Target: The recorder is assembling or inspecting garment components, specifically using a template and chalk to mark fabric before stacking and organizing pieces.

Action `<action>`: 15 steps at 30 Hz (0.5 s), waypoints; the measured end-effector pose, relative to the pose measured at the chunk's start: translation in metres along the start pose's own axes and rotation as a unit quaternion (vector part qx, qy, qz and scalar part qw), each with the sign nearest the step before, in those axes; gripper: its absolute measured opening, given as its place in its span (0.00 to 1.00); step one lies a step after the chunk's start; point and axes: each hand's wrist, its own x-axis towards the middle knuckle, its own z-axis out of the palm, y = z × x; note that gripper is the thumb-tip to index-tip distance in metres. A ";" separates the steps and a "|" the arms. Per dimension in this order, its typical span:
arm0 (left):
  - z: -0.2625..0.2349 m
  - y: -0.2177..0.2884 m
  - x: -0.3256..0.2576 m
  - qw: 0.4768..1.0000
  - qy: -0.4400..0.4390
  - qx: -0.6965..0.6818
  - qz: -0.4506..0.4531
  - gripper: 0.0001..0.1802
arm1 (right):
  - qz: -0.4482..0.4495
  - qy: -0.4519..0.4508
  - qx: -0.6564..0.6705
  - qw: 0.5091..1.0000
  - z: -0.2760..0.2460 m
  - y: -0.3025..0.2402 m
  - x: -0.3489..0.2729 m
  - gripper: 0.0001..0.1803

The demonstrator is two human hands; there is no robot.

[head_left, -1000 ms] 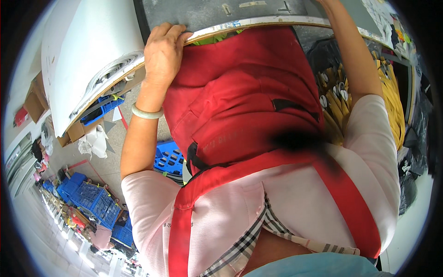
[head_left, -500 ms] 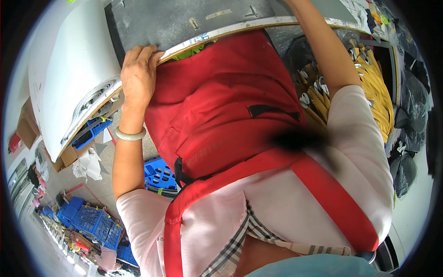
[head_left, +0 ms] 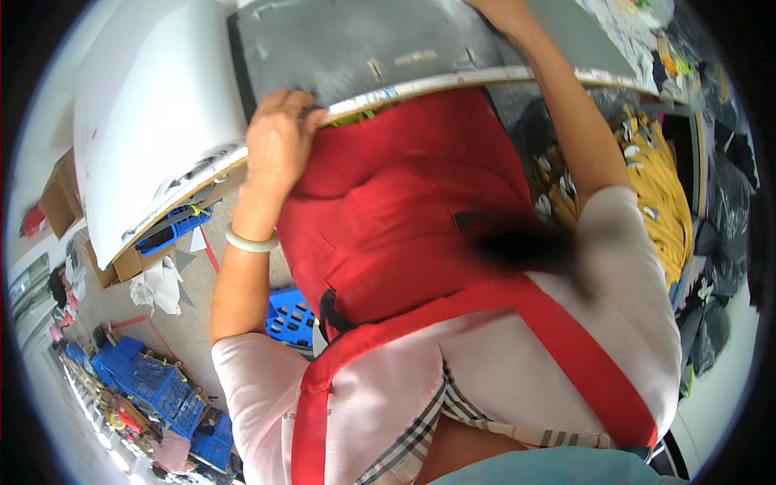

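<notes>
My left hand (head_left: 279, 141) rests on the near edge of the worktable, at the corner of a dark grey board (head_left: 323, 52). Its fingers lie bent over the edge, with the thumb apart, and no held object shows. A pale bangle (head_left: 251, 242) is on that wrist. At the top of the picture, my right hand (head_left: 503, 14) reaches over the far right part of the board. The picture's edge cuts it off, so most of its fingers are hidden. A red apron (head_left: 404, 202) covers my front, close against the table edge (head_left: 444, 81).
A large white roll of sheet material (head_left: 153, 105) lies left of the board. Yellow strap-like pieces (head_left: 659, 206) hang in bundles at right, near black plastic bags (head_left: 723, 242). Blue crates (head_left: 162, 392) stand on the floor at lower left. A dark blur (head_left: 521, 246) hides part of the apron.
The whole view has shifted, so the table sits lower and further right. My right hand has come slightly left over the board and shows more. My left hand stays at the board's corner.
</notes>
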 end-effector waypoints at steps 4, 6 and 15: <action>0.013 0.031 0.036 0.998 -0.022 -0.058 0.008 0.12 | -0.014 -0.037 0.023 0.999 -0.005 0.034 0.000 0.17; 0.030 0.036 0.059 0.995 0.017 -0.089 0.038 0.09 | -0.026 -0.022 0.070 0.997 -0.001 0.017 -0.007 0.17; 0.095 0.035 0.099 0.991 0.118 -0.029 0.050 0.05 | 0.040 -0.015 0.124 0.991 -0.002 0.017 -0.014 0.14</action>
